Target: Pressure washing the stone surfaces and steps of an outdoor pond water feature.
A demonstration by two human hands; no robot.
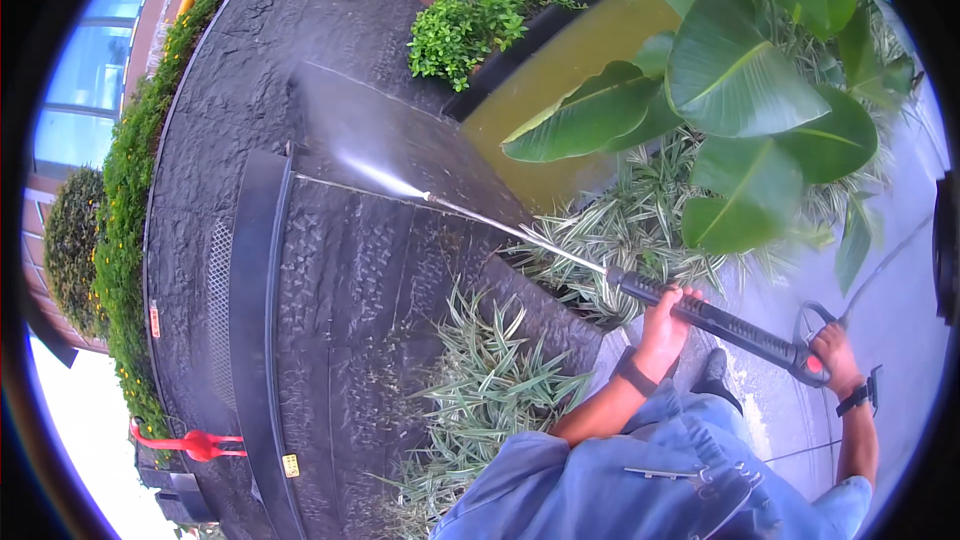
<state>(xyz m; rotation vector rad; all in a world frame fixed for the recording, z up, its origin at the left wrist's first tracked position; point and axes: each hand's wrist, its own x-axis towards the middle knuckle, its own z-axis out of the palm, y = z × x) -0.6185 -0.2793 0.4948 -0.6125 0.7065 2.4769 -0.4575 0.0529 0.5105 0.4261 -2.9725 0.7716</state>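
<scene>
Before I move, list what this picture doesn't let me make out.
In the head view:
Spray wand: rear end partly covered by the right hand.
Dark surface: detail blurred behind the mist.
Yellow label: markings too small.
Windowed building: cut off by the dark lens rim.

The floor (900, 360) at the person's right is pale grey paving, crossed by thin dark lines, with a whitish, blotchy patch near the feet. A dark shoe (714, 370) rests on it beside that patch. A dark hose (812, 304) loops over the paving; whether it touches there cannot be told.
</scene>
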